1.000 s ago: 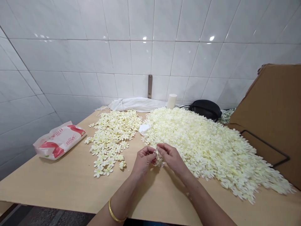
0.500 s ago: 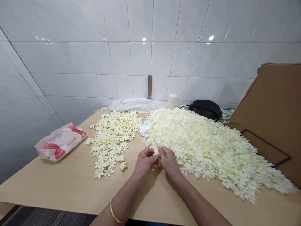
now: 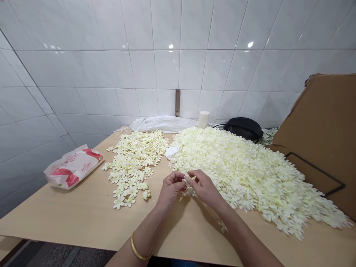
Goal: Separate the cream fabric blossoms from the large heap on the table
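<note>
My left hand (image 3: pixel 172 188) and my right hand (image 3: pixel 204 186) meet above the table, fingertips pinched around small pale artificial flowers (image 3: pixel 190 191). Fingers partly hide the blossoms, so I cannot tell how many are held. To the right spreads a large heap of cream-white artificial flowers (image 3: pixel 230 159), close beside my right hand. A smaller, yellower pile of flowers (image 3: pixel 136 154) lies to the left, with a small cluster (image 3: pixel 146 194) at its near end. Near my right forearm, a loose pale flower (image 3: pixel 222 226) is partly covered.
A red-and-white tissue pack (image 3: pixel 74 167) lies on the wooden table (image 3: pixel 83 222) at left. Behind the flowers are a white cloth (image 3: pixel 164 124), a white cylinder (image 3: pixel 203 119) and a black object (image 3: pixel 243 128). A cardboard box (image 3: pixel 325 129) stands at right; crumpled white paper (image 3: pixel 171 152) lies between the piles.
My right hand has shifted slightly right, and its fingers have changed position. More of the held flowers shows below the fingertips. A loose pale flower now shows beside my right forearm.
</note>
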The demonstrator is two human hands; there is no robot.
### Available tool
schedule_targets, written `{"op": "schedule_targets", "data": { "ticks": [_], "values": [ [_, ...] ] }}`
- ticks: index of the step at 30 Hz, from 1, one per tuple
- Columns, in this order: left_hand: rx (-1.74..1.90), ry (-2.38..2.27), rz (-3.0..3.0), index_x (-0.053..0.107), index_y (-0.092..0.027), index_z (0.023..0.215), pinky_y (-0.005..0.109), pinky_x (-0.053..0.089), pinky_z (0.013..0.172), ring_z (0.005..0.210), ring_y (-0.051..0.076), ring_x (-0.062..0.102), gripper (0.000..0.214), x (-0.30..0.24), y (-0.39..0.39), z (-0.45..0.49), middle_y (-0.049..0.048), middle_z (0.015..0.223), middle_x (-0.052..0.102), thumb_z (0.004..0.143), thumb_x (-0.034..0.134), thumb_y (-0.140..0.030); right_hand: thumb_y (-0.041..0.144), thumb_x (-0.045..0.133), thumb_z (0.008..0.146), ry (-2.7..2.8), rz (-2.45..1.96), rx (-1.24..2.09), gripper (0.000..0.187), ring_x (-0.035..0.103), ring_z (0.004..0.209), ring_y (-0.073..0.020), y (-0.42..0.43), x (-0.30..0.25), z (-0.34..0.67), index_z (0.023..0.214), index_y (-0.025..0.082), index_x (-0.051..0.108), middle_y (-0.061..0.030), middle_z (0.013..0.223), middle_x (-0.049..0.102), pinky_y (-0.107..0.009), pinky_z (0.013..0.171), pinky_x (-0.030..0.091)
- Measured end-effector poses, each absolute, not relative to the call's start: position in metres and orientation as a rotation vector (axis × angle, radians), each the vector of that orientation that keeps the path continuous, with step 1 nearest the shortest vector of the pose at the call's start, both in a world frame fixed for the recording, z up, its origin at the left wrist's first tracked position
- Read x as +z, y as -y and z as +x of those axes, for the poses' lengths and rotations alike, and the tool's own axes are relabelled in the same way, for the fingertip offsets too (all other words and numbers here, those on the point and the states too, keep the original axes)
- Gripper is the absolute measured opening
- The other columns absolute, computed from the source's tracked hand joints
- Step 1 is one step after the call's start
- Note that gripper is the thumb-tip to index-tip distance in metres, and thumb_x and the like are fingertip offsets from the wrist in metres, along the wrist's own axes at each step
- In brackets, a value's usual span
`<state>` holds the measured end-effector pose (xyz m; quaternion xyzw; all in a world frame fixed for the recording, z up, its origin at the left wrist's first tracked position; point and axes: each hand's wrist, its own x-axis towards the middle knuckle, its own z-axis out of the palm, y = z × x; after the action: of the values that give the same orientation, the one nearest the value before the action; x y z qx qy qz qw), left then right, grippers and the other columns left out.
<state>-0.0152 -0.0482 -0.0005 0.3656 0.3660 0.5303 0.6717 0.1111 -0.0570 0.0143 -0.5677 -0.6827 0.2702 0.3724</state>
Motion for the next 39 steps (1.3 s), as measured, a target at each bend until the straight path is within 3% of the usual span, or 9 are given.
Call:
{"op": "schedule_targets", "data": {
  "ticks": [2,4,14,19,25,33,39],
  "values": [
    [1.198,-0.825,0.864,0.052,-0.014,0.067,0.019,0.038,0.050,0.046,0.006,0.046,0.019,0.000,0.050,-0.015,-0.0027,0.052,0.052,0.051,0.062,-0.013,0.033,0.049,0.073,1.593,-1.368,1.018,0.020,0.049,0.063,-0.0142,0.055,0.010,0.107,0.076,0.013,0.053,-0.0041,0.071,0.053,-0.026,0.059,0.038],
    [1.219,-0.843,0.877,0.050,-0.014,0.066,0.019,0.038,0.049,0.046,0.006,0.046,0.019,0.000,0.050,-0.014,-0.0027,0.052,0.051,0.052,0.063,-0.013,0.036,0.050,0.071,1.477,-1.330,1.092,0.022,0.045,0.056,-0.0122,0.053,0.005,0.104,0.067,0.014,0.048,-0.0008,0.060,0.049,-0.024,0.053,0.035],
    [1.125,-0.808,0.712,0.052,-0.012,0.070,0.020,0.039,0.049,0.045,0.006,0.048,0.034,-0.003,0.047,-0.015,-0.0020,0.053,0.052,0.049,0.077,-0.024,0.031,0.042,0.073,1.495,-1.420,0.842,0.020,0.043,0.053,-0.0120,0.052,-0.003,0.094,0.062,0.015,0.045,-0.0005,0.055,0.048,-0.023,0.049,0.032],
    [1.111,-0.814,0.662,0.054,-0.011,0.075,0.020,0.039,0.047,0.045,0.006,0.048,0.036,-0.005,0.046,-0.015,-0.0007,0.056,0.054,0.048,0.076,-0.020,0.035,0.041,0.074,1.490,-1.441,0.796,0.025,0.042,0.050,-0.0115,0.049,-0.005,0.091,0.059,0.016,0.043,0.0001,0.051,0.046,-0.023,0.049,0.031],
    [1.120,-0.853,0.656,0.050,-0.012,0.067,0.018,0.035,0.040,0.040,0.005,0.042,0.029,-0.006,0.044,-0.015,-0.0031,0.046,0.049,0.046,0.070,-0.016,0.041,0.040,0.075,1.463,-1.454,0.728,0.036,0.033,0.048,-0.0100,0.047,-0.005,0.088,0.049,0.017,0.034,0.0014,0.046,0.037,-0.024,0.048,0.024],
    [1.126,-0.927,0.669,0.054,-0.010,0.077,0.018,0.034,0.039,0.038,0.005,0.041,0.035,-0.003,0.044,-0.015,-0.0038,0.044,0.048,0.045,0.067,-0.013,0.054,0.033,0.079,1.417,-1.348,0.958,0.043,0.037,0.040,-0.0098,0.044,-0.013,0.092,0.059,0.017,0.038,0.0015,0.045,0.040,-0.022,0.040,0.029],
    [1.122,-0.932,0.857,0.054,-0.010,0.069,0.020,0.033,0.039,0.036,0.007,0.042,0.025,-0.006,0.045,-0.017,0.0000,0.046,0.052,0.051,0.067,-0.021,0.046,0.052,0.071,1.383,-1.237,1.173,0.032,0.041,0.043,-0.0087,0.048,-0.006,0.096,0.066,0.016,0.043,0.0029,0.050,0.044,-0.020,0.040,0.033]
  ]
}}
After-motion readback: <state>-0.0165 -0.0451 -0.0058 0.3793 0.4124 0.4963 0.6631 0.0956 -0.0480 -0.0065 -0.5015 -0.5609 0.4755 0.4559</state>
